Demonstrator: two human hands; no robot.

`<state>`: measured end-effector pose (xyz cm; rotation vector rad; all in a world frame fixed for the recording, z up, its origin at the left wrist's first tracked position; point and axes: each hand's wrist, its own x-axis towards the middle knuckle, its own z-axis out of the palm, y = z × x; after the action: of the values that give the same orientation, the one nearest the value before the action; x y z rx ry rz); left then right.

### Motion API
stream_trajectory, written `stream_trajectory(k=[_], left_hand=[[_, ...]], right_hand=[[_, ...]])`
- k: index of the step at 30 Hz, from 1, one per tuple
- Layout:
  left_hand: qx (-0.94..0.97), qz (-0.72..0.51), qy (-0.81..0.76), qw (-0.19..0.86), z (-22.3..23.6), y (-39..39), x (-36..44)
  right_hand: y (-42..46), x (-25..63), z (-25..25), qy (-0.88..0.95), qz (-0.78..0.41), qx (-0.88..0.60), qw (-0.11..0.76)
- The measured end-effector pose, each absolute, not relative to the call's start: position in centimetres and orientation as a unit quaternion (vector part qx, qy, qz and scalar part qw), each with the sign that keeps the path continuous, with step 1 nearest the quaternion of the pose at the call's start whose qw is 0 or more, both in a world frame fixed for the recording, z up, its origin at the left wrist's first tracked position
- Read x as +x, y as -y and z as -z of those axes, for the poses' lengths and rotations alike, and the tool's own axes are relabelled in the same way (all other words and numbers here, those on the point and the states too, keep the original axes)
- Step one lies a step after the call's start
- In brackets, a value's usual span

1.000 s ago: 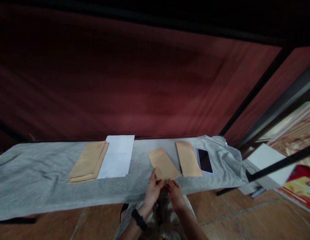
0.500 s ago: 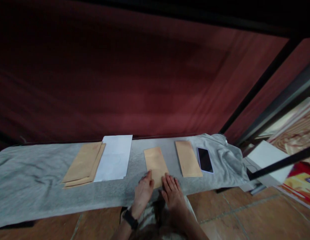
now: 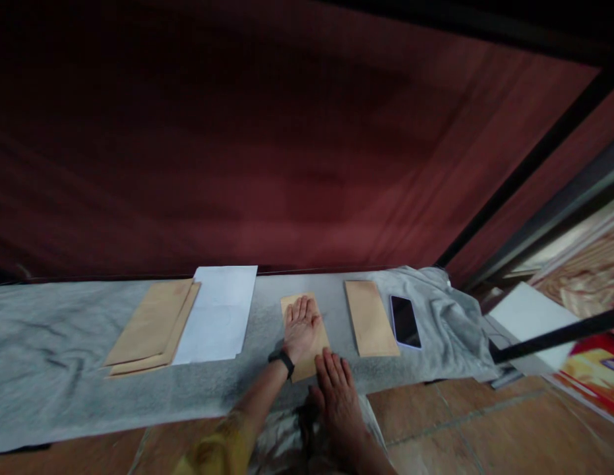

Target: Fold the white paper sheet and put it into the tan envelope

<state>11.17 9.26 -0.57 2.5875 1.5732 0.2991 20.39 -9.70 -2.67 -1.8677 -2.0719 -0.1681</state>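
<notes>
A brown envelope (image 3: 320,340) lies lengthwise on the grey cloth (image 3: 64,356) in front of me. My left hand (image 3: 300,326) lies flat on top of it, fingers stretched out toward the far end; a black band circles that wrist. My right hand (image 3: 335,386) rests flat with fingers apart at the envelope's near end, by the cloth's front edge. Neither hand grips anything.
A second brown envelope (image 3: 370,318) and a dark phone (image 3: 404,320) lie to the right. On the left sit a stack of brown envelopes (image 3: 151,326) and white paper sheets (image 3: 217,313). A dark red curtain hangs behind. White sheets (image 3: 531,316) lie on the floor at right.
My left hand slid forward from the envelope's near end onto its top. The envelope, skewed a second ago, now lies straight. My right hand flattened at the near end.
</notes>
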Motion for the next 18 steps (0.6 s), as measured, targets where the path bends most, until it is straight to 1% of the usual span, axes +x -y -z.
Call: stream_trajectory(k=[5, 9, 13, 18], left_hand=[[0.845, -0.095, -0.524, 0.051, 0.2, -11.2, 11.6], [0.851, -0.094, -0.514, 0.047, 0.4, -11.2, 11.6], [0.886, -0.097, -0.452, 0.04, 0.8, -9.5, 10.6], [0.917, -0.095, -0.387, 0.03, 1.2, -5.7, 8.4]], right_hand=[[9.6, 20.4, 2.7, 0.732, 0.065, -0.658, 0.163], [9.6, 20.4, 2.7, 0.732, 0.069, -0.657, 0.168], [9.8, 20.4, 2.7, 0.733, 0.069, -0.651, 0.184], [9.9, 20.4, 2.7, 0.733, 0.037, -0.648, 0.203]])
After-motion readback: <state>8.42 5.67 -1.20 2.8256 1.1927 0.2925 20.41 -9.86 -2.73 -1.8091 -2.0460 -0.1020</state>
